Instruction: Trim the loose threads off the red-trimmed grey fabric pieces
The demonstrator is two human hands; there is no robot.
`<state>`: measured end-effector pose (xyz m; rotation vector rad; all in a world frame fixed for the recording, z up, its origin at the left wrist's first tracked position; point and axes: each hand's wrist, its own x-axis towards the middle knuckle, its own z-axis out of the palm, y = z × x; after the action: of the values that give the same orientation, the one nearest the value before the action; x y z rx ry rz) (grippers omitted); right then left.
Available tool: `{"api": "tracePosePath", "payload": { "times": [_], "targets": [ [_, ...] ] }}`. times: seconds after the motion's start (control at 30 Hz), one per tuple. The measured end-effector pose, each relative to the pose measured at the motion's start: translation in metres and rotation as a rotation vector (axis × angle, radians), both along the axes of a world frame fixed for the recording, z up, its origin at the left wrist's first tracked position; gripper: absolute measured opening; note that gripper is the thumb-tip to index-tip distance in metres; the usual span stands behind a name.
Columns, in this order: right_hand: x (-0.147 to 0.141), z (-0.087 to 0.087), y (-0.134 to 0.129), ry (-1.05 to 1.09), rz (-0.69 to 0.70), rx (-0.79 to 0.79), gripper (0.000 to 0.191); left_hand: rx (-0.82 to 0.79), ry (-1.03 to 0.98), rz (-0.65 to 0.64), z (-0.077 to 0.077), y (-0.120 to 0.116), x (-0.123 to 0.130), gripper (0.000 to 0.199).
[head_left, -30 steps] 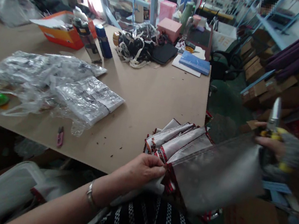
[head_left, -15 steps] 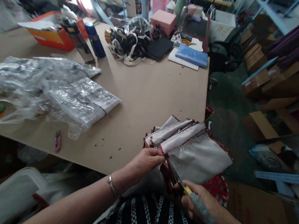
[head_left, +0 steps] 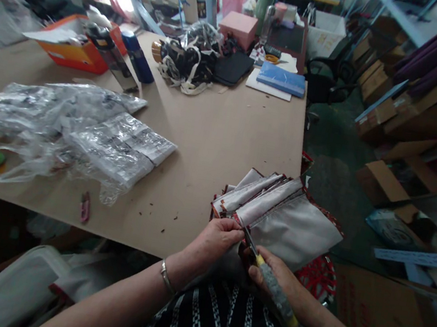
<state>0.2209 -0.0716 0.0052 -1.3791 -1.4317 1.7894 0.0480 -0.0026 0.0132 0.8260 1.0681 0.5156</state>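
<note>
My left hand [head_left: 225, 234] pinches the red-trimmed edge of a stack of pale grey fabric pieces [head_left: 295, 226], at its near left corner. The pieces have dark red borders and lie fanned out over the table's right front corner. In my right hand [head_left: 276, 279] is a pair of scissors [head_left: 271, 284] with handles wrapped in grey and yellow. Their narrow blades point up and left, with the tips right beside my left fingertips at the fabric edge. Whether the blades are apart cannot be made out.
On the brown table [head_left: 207, 128], clear plastic packages [head_left: 120, 147] lie left, with a pink-handled cutter [head_left: 84, 208] near the front edge. Bottles [head_left: 136, 55], an orange box [head_left: 74, 50] and a blue folder [head_left: 282, 79] stand farther back. Cardboard boxes [head_left: 386, 186] line the right.
My right hand and the scissors have moved up and left, closer to my left hand. The left hand has shifted slightly right, still pinching the fabric edge.
</note>
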Motion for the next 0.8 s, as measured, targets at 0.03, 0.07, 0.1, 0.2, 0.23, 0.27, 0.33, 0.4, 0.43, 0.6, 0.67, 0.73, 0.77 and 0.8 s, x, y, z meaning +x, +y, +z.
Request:
{"api": "tracePosePath", "payload": {
  "times": [0.03,0.07,0.1,0.2,0.23,0.27,0.33,0.4,0.43,0.6,0.67,0.73,0.77,0.8],
  "targets": [
    [-0.001,0.0,0.001,-0.003,-0.003,-0.005,0.053,-0.003,-0.004,0.006,0.0,0.0,0.0,0.012],
    [-0.002,-0.001,0.002,-0.006,-0.008,-0.015,0.053,-0.009,-0.007,0.012,0.0,0.0,-0.001,0.012],
    [-0.002,-0.001,0.002,-0.008,-0.013,-0.027,0.052,-0.016,-0.008,0.017,-0.001,0.0,-0.001,0.012],
    [-0.004,-0.005,0.001,0.003,-0.033,-0.047,0.048,-0.026,0.001,0.021,-0.004,0.0,-0.002,0.012],
    [-0.005,-0.007,0.0,0.011,-0.042,-0.055,0.048,-0.021,0.009,0.018,-0.004,0.0,-0.003,0.012],
    [-0.005,-0.008,0.001,0.019,-0.055,-0.07,0.049,-0.013,0.015,0.017,-0.005,0.001,-0.004,0.013],
    [-0.004,-0.005,0.004,0.036,-0.085,-0.102,0.053,-0.003,0.023,0.01,-0.003,0.003,-0.007,0.014],
    [-0.002,0.008,0.012,0.044,-0.118,-0.092,0.054,-0.004,0.032,-0.004,0.003,0.005,-0.01,0.015],
    [0.0,0.019,0.018,0.045,-0.132,-0.072,0.052,-0.005,0.037,-0.012,0.008,0.006,-0.012,0.016],
    [-0.004,0.068,0.046,-0.027,-0.195,0.179,0.059,0.026,-0.023,-0.008,0.047,0.008,-0.011,0.02],
    [-0.018,0.071,0.055,-0.009,-0.159,0.269,0.059,0.06,-0.067,0.025,0.063,0.008,-0.008,0.02],
    [-0.033,0.067,0.061,0.049,-0.13,0.298,0.052,0.127,-0.08,0.063,0.073,0.007,-0.009,0.019],
    [-0.04,0.066,0.064,0.078,-0.134,0.302,0.048,0.171,-0.075,0.08,0.076,0.005,-0.012,0.018],
    [-0.045,0.067,0.066,0.093,-0.141,0.296,0.045,0.218,-0.06,0.09,0.077,0.003,-0.018,0.017]
  ]
}}
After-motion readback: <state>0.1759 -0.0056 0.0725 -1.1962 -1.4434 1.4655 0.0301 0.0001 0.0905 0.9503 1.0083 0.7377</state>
